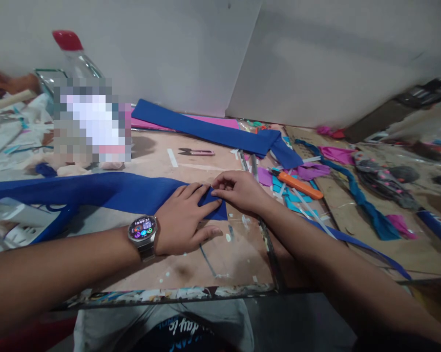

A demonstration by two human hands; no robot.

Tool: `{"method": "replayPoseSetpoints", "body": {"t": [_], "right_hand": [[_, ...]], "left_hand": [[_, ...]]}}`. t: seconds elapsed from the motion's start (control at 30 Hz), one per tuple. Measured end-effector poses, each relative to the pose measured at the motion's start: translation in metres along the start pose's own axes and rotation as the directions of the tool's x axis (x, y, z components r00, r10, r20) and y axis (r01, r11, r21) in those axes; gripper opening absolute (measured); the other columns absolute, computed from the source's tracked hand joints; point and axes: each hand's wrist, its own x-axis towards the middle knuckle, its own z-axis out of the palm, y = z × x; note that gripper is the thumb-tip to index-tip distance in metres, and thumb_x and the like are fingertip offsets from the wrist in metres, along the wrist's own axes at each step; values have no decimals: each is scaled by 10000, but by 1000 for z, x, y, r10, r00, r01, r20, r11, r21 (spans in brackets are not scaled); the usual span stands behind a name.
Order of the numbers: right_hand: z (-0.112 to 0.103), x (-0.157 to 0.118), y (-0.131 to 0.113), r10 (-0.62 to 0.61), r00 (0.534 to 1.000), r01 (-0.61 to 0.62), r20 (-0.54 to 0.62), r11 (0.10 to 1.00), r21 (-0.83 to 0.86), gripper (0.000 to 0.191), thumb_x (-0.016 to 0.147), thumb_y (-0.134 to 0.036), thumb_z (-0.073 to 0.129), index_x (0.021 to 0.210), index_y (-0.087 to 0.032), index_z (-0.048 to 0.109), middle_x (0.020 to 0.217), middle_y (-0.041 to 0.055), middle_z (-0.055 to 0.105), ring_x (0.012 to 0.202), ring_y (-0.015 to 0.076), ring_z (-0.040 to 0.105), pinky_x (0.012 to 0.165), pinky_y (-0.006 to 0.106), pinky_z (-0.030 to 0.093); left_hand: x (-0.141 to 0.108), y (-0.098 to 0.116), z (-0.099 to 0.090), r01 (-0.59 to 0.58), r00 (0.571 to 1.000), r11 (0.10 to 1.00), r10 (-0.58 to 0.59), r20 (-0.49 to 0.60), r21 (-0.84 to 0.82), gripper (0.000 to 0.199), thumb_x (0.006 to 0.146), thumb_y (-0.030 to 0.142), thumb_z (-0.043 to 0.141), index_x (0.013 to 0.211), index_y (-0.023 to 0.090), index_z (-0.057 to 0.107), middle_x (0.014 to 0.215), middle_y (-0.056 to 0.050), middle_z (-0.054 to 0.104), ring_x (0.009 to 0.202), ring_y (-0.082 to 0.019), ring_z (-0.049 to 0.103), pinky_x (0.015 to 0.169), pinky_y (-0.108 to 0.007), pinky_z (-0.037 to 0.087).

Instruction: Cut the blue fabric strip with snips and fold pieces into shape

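This side of the scissors [196, 152], blue cloth [114, 193] is running lengthwise leftward, the left hand [181, 219] pressing, fingers spread, the right hand [239, 189], nearer its end, seemingly pinching it.

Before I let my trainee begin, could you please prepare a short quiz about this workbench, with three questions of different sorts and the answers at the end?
1. On which wrist does the person wear the watch?
2. True or false: in the picture, the orange cutter lies farther to the right than the snips.
3. Fill in the colour: the fingers of the left hand rest on a ____ fabric strip.

Key:
1. The left wrist.
2. True.
3. Blue.
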Motion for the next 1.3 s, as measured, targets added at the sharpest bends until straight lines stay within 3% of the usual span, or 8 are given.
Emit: {"method": "replayPoseSetpoints", "body": {"t": [0.37,0.57,0.77,0.93,1.13,1.3], "right_hand": [[0,-2,-5,-1,1000,0,-23,1000,-25,76,802,-217,791,868,-190,765,702,-15,693,626,121,587,616,245,440],[-1,-2,-5,-11,1000,11,0,999,-40,78,822,-207,788,891,-181,763,703,-18,680,615,110,565,610,237,425],[-1,-2,-6,-21,1000,21,7,998,-59,69,827,-196,796,886,-178,764,704,-17,679,619,107,560,626,240,422],[-1,-2,-3,-32,999,33,16,998,-57,69,833,-186,787,897,-173,764,710,-19,685,636,108,586,636,233,432],[-1,-2,1,-28,999,29,16,997,-75,118,849,-282,805,876,-175,762,692,-23,678,625,108,583,616,230,424],[0,-2,0,-21,1000,22,19,996,-82,114,843,-257,806,806,-173,738,673,-23,673,612,105,574,605,226,416]], "left_hand": [[-1,0,1,6,1000,1000,-7,-20,-12,692,997,693,383,1478,234,572,1597,-203,460,1464,-417,424,1146,-618,386],[-1,0,4,42,998,997,-45,-39,-71,757,990,668,444,1464,83,520,1576,-230,495,1485,-397,412,1200,-581,353],[-2,0,7,67,996,996,-70,-58,-57,804,989,667,446,1460,17,498,1554,-260,505,1447,-400,459,1207,-550,366],[-2,0,8,60,997,997,-62,-47,-37,828,1000,638,454,1552,22,413,1593,-230,481,1491,-386,424,1221,-537,360],[-4,0,8,49,998,999,-48,-34,21,830,1014,668,385,1544,34,468,1624,-216,445,1513,-389,404,1226,-547,355],[-5,-1,8,45,999,998,-44,-28,34,846,1012,685,361,1553,45,473,1626,-204,447,1508,-404,403,1228,-554,356]]}}
